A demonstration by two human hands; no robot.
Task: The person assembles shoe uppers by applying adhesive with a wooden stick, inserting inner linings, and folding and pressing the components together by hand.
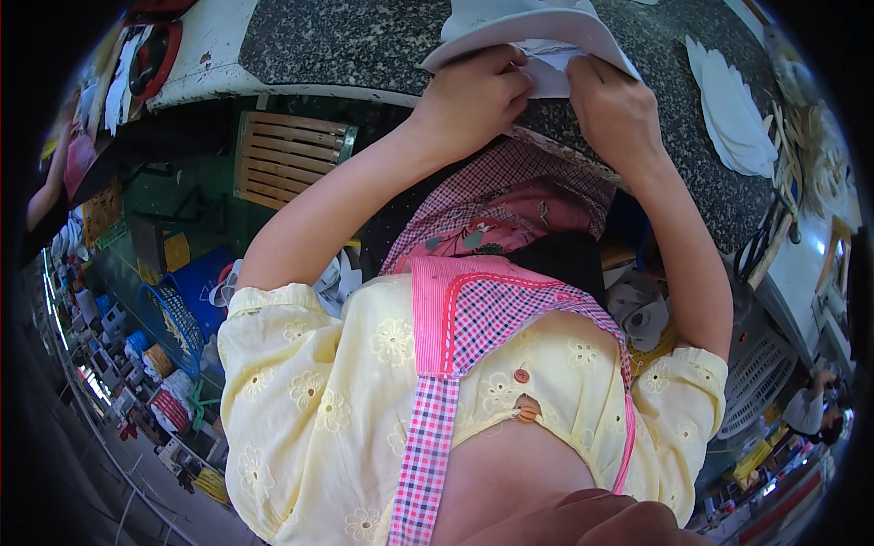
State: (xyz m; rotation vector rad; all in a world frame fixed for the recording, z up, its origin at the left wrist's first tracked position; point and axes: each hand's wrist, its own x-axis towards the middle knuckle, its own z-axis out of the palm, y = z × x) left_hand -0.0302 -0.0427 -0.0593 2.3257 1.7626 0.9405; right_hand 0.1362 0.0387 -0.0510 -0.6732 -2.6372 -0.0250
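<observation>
A white, soft-looking piece point(546, 25) with a curved front edge is held up at the near edge of a speckled dark table. My left hand point(478, 98) grips its left end, fingers curled in under the edge. At the other end my right hand point(616, 111) is closed on the same piece, its thumb side turned inward. Between the hands, a creased white layer point(549, 56) shows beneath the curved edge. My fingertips are partly hidden under the piece.
The speckled tabletop point(337, 45) runs across the front. To the right lies a fanned stack of white, sole-shaped pieces point(728, 105), beside wooden-handled tools point(772, 246). A slatted wooden stool point(291, 156) stands at left, near a blue basket point(175, 323). Another person point(810, 409) appears at the lower right.
</observation>
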